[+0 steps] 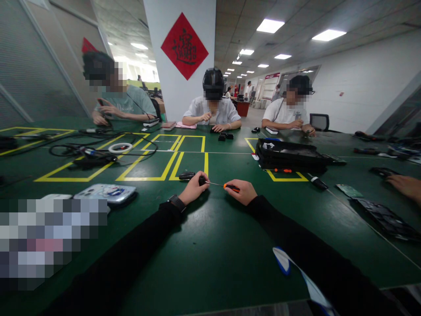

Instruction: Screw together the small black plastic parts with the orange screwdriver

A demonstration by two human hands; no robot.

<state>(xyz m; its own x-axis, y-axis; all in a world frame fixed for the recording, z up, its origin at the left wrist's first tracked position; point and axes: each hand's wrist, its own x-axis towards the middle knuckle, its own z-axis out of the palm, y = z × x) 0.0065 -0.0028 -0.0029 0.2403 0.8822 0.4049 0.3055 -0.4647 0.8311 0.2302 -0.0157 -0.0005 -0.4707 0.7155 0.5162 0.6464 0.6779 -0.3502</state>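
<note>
My right hand (242, 192) is closed around the handle of an orange and black screwdriver (232, 188). Its thin metal shaft points left, and the tip meets a small black piece (201, 180) that my left hand (194, 188) pinches. What kind of piece this is I cannot make out. Just beyond the left fingers a black object (187, 176) lies on the green table (210, 245); whether it joins the pinched piece I cannot tell. A dark watch band (177, 203) circles my left wrist.
Stacked black trays (289, 154) stand at front right, with an orange screwdriver (283, 170) beside them. Phone-like devices (105, 193) lie left; cables (88, 153) spread behind. Opened electronics (384, 215) and another person's hand (406, 186) are at right. Three people sit opposite.
</note>
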